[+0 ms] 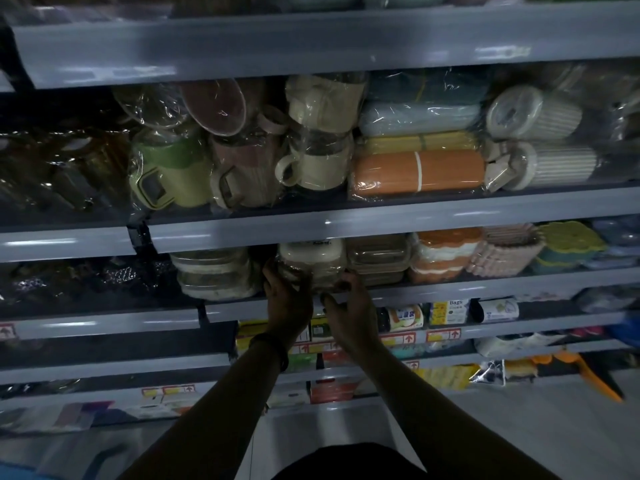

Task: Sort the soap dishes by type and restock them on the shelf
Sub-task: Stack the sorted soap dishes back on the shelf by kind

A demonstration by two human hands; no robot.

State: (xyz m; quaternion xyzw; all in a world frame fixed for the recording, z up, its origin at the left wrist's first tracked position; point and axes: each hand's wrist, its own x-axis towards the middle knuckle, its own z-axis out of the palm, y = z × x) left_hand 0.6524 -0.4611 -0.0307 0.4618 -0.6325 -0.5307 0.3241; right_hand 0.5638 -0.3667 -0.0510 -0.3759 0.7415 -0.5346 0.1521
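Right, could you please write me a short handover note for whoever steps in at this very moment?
Hands: the left hand holds the left side of the wrapped cream pack; the right hand holds its lower right corner.
Place: the pack sits at the front of the shelf, between the clear stack and the brown stack.
Done: the orange stack, pink stack and green stack stand in a row further right.
Left: probably push the pack fully in and let go. No further stock is in view.

Wrapped mugs sit beside an orange roll and ribbed cups.
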